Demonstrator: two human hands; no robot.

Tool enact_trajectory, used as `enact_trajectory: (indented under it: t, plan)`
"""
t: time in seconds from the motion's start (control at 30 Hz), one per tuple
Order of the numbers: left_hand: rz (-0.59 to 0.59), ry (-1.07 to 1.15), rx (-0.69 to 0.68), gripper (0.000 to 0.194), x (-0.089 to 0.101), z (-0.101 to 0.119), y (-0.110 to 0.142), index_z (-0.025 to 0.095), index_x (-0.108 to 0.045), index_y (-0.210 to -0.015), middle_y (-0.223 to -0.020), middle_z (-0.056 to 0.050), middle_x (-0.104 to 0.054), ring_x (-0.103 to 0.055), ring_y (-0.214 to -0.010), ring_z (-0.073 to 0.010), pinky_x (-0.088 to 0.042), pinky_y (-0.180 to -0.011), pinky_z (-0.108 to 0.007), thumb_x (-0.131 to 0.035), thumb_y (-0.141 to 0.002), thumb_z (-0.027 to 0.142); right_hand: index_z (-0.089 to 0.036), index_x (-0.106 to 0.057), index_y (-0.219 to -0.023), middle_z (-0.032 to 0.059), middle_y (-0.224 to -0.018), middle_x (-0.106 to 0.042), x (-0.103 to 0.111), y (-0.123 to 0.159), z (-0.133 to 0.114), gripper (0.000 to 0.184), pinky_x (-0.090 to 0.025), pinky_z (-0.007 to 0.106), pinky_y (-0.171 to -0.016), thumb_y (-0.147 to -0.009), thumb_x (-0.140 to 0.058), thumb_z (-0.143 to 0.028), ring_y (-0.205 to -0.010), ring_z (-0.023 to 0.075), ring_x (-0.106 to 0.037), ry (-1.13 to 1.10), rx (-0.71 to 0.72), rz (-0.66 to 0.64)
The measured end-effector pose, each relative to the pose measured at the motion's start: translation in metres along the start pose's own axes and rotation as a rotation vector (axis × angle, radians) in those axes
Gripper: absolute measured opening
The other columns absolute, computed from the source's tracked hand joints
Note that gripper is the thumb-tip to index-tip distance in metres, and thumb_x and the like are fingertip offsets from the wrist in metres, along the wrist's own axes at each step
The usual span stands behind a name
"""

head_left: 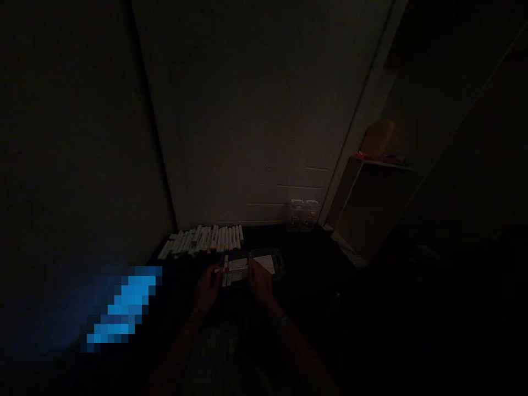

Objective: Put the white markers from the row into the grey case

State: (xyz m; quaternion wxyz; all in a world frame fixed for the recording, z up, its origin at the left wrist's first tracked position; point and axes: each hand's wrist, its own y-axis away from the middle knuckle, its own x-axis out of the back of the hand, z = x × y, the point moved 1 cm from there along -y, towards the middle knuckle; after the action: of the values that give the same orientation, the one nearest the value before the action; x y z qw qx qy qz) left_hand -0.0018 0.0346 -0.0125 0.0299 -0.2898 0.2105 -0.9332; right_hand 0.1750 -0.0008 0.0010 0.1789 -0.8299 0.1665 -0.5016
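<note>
Left hand [207,287] beside white markers [226,279] at left end of plastic case [280,266]; right hand [260,281] at case's middle; too dark to tell either grip; case on dark surface [315,267], marker row [225,238] behind, leftward

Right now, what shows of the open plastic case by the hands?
The plastic case looks clear and lies open on the dark tabletop, a handle-like loop at its right end. A white insert shows on the right, white markers at its left end. The right hand overlaps its middle; darkness hides exact contact.
</note>
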Motion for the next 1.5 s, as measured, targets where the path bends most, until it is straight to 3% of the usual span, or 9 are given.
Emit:
enact_trajectory:
  t: [0.6,1.5]
  plan:
    - [0.041,0.035,0.009,0.031,0.004,0.010,0.000,0.021,-0.054,-0.091,-0.088,-0.004,-0.062,-0.058,-0.082,-0.0195,-0.045,-0.073,-0.029,-0.037,-0.081,0.044,-0.022,-0.052,-0.102,0.0029,-0.091,-0.061,0.006,0.000,-0.007,0.030,-0.039,0.020,-0.074,-0.094,-0.025,-0.029,-0.087,0.0123,-0.057,-0.005,-0.028,0.003]
    - [0.013,0.008,-0.014,0.031,-0.001,-0.003,-0.002,0.020,-0.052,-0.095,-0.092,-0.004,-0.061,-0.058,-0.085,-0.0190,-0.044,-0.075,-0.029,-0.036,-0.082,0.044,-0.022,-0.051,-0.099,0.0023,-0.091,-0.060,0.004,0.000,-0.004,0.029,-0.039,0.021,-0.073,-0.094,-0.024,-0.030,-0.085,0.0126,-0.056,0.003,0.006,0.005]
